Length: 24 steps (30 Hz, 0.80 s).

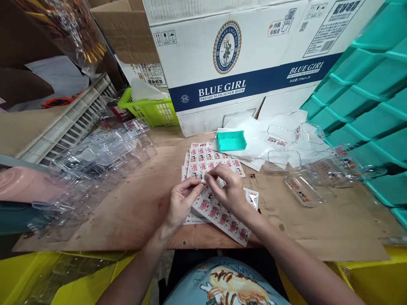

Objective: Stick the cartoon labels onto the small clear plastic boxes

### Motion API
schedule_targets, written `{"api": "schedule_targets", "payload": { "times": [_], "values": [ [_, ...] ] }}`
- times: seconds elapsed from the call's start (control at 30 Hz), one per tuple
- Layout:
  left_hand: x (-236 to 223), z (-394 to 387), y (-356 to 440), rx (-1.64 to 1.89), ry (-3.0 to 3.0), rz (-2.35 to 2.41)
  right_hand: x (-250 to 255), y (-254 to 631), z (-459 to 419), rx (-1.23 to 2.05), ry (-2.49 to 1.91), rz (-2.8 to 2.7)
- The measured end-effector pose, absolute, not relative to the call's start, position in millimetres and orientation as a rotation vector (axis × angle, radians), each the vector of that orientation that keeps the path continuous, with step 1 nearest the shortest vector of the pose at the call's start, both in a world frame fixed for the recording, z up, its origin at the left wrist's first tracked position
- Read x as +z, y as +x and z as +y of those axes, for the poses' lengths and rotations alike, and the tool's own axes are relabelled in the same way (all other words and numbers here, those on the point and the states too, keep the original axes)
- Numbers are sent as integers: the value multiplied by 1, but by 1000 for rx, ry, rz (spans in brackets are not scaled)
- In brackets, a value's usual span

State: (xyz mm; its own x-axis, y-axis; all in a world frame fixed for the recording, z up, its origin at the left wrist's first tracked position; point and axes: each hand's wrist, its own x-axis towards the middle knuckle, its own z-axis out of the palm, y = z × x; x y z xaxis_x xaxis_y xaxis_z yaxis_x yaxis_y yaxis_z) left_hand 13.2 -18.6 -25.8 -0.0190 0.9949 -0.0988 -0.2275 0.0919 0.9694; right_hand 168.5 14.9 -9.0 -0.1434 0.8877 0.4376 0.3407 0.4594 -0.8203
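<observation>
while the thumb and forefinger of both the left hand (182,202) and the right hand (229,188) are drawn nearly closed, a small white piece (204,180) is pinched between them; whether it is a loose sticker cannot be told. below the 2 hands, a printed sheet (223,218) is laid askew over other sheets (199,156) on the tabletop (133,203). the small white piece is judged light, soft and perhaps tacky, best gripped by its rim; the printed sheet seems thin, slick and easily creased, best taken by 1 edge.
</observation>
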Motion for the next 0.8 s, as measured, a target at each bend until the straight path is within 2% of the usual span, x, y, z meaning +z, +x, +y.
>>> {"api": "schedule_targets", "payload": {
  "times": [0.13,0.27,0.43,0.5,0.6,0.7,0.8],
  "values": [
    [-32,-19,11,1267,810,1167,-12,181,29,974,-1143,-1338],
    [-42,-14,3,1221,824,1221,-6,193,36,929,-1136,-1335],
    [-31,-10,1,1302,1344,1522,6,199,37,558,-1142,-1239],
    [-16,-12,11,1257,1390,1363,7,192,27,321,-1105,-1503],
    [2,-16,28,1139,1028,939,5,179,8,106,-966,-1931],
    [3,-15,33,1169,716,787,5,179,0,279,-952,-1937],
    [-3,-16,28,1224,738,786,13,193,14,613,-1070,-1673]
  ]
}}
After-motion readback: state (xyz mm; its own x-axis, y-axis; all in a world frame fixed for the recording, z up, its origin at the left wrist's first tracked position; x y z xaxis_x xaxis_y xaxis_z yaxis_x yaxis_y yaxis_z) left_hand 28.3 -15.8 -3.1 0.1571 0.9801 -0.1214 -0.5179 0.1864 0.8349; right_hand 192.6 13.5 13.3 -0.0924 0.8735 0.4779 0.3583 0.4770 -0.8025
